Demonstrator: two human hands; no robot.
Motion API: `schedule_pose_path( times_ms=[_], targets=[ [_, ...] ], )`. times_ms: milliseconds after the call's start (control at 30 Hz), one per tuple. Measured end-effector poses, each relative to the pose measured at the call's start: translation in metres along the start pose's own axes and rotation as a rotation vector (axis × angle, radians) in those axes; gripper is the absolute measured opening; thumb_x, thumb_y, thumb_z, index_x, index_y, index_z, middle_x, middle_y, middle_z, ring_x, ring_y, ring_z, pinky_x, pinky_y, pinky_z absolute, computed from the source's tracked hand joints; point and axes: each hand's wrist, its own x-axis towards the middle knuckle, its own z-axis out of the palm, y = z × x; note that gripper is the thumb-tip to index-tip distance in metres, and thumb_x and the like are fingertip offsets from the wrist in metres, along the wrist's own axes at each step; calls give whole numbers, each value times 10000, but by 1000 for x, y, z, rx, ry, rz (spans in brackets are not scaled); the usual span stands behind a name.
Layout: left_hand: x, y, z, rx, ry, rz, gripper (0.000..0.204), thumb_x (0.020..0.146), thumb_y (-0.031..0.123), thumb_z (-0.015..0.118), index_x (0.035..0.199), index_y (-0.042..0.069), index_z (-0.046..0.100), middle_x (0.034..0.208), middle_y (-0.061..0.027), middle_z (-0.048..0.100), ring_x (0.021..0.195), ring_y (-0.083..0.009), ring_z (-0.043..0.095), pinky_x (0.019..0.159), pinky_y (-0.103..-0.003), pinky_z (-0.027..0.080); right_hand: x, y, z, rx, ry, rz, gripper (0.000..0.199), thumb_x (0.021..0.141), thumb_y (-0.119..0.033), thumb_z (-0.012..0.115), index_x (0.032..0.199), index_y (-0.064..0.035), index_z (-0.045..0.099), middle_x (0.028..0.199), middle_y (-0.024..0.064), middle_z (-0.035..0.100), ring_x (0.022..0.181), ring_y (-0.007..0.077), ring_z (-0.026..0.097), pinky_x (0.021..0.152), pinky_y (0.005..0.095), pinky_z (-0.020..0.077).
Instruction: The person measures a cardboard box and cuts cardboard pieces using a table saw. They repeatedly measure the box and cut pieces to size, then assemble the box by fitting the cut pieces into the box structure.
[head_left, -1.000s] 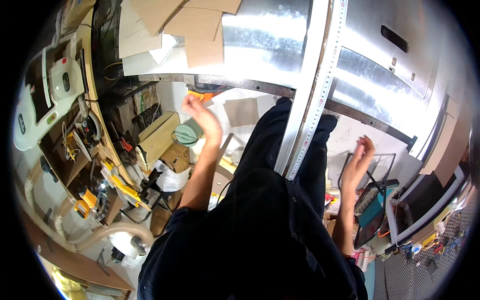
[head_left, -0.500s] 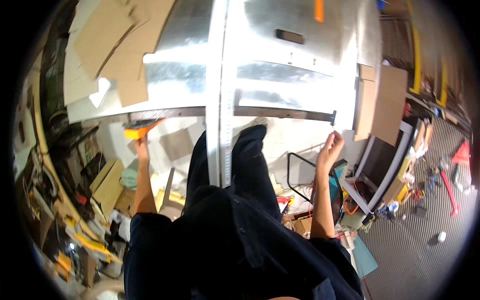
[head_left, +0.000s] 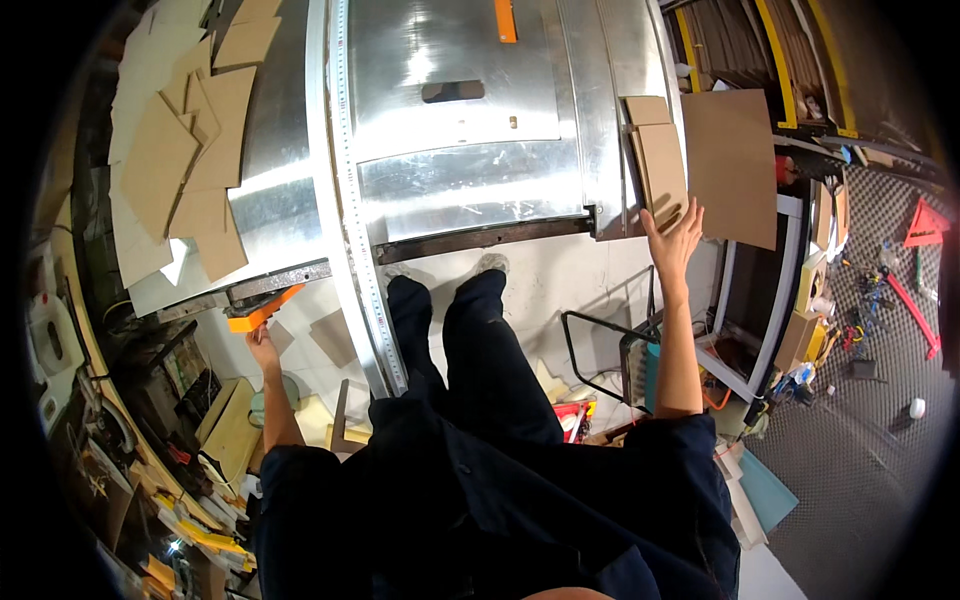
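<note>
Since half a second ago your view has swung further over the saw table (head_left: 455,190), so its whole steel top now shows, and your right hand (head_left: 672,240) has come up from the table's edge to the stacked brown boards (head_left: 660,165) at the right end. Your left hand (head_left: 262,345) has stayed low at the orange lever (head_left: 262,310) under the near left edge.

That right hand is spread, fingers fanned, with the fingertips touching the near end of the boards and nothing gripped yet. Your left hand sits just below the lever and seems to touch its underside, though whether the fingers are curled around it I cannot tell (the hand is small and partly turned away).

To do this well, get a real hold before you shift anything: slide your right palm flat onto the top board and let the thumb catch its near edge, so the sheet moves as one piece and does not skew against the larger panel (head_left: 730,165) lying just beside it. Keep your left hand on the lever or take it off cleanly, not halfway. Your feet (head_left: 490,263) are close under the table edge, so stay balanced, and watch the long ruler rail (head_left: 350,200) between your arms. Loose cardboard offcuts (head_left: 185,150) crowd the far left; leave them be.
</note>
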Motion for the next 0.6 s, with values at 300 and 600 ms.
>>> schedule_pose_path(
  times_ms=[300, 600],
  targets=[
    [-131, 150, -24, -130, 237, 259, 348, 965, 106, 506, 1286, -3, 426, 1211, -150, 509, 1045, -206, 547, 890, -351, 495, 29, 9, -16, 16, -253, -57, 1033, 617, -453, 845, 1370, 52, 350, 1181, 251, 523, 1094, 391, 521, 921, 441, 454],
    [-304, 372, 137, -188, -477, 570, 321, 962, 65, 516, 1279, 46, 465, 1233, -100, 550, 1060, -194, 593, 870, -325, 503, 29, 13, -29, 1111, -683, 533, 927, 729, -517, 772, 1340, 58, 378, 1198, 206, 551, 1091, 310, 547, 901, 422, 471]
  ],
)
